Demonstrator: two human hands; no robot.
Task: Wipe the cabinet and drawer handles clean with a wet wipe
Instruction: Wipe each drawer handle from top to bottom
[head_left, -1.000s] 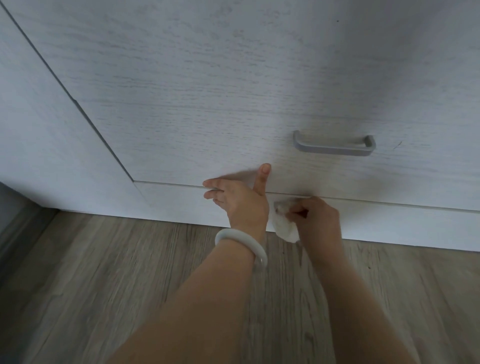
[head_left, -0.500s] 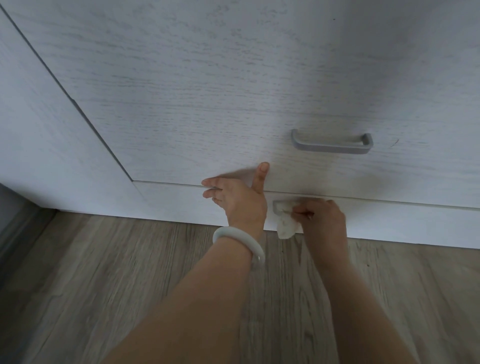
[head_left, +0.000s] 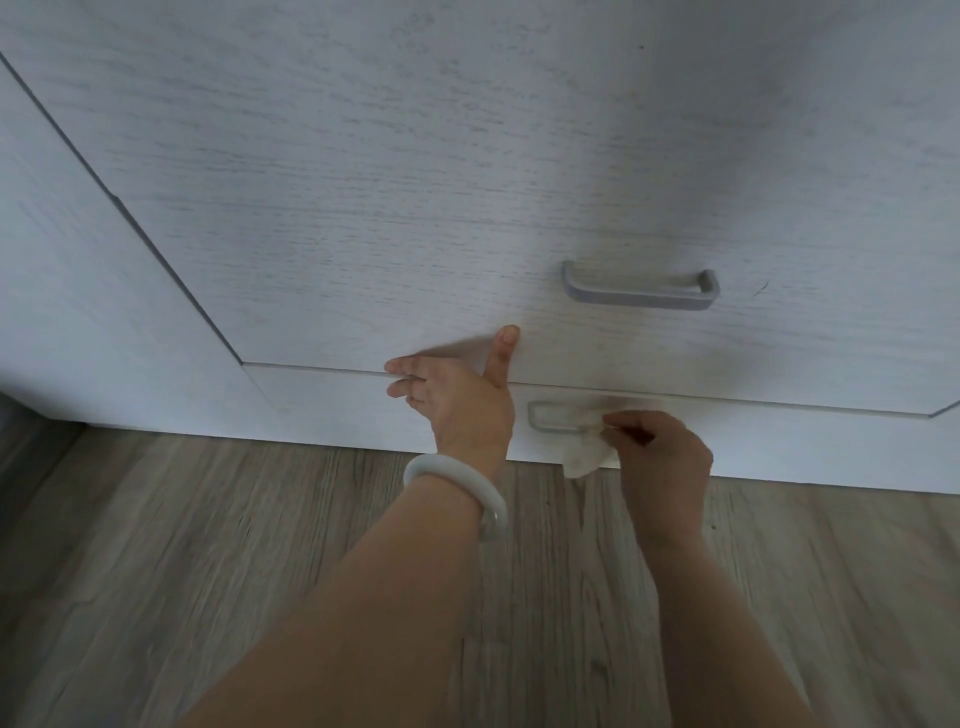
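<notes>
The person's left hand (head_left: 462, 405) lies flat against the pale wood-grain cabinet front (head_left: 415, 182), right at the seam where the tall upper drawer (head_left: 363, 234) meets the low bottom drawer (head_left: 322, 400). Its fingers are straight and point left along the seam, while the thumb stands up onto the upper drawer's face. The hand holds nothing; it only presses on the panel. A white bangle (head_left: 457, 493) sits around the left wrist.

Just to the right, the right hand (head_left: 660, 457) is curled and pinches a crumpled white wet wipe (head_left: 587, 457) between thumb and fingertips. The wipe is pressed to the right part of the lower handle (head_left: 550, 418), a pale bar on the bottom drawer, and its loose end hangs down towards the floor. The left end of that handle shows bare between the two hands; its right end is hidden behind the wipe and fingers.

Higher and slightly farther right, a grey bar handle (head_left: 641, 291) sits on the upper drawer, well apart from both hands and untouched. A small dark mark shows on the panel to its right.

To the left, a side panel (head_left: 78, 286) of the same finish runs away at an angle. The grey-brown wood-look floor (head_left: 208, 571) fills the near part of the scene, and both bare forearms reach over it.
</notes>
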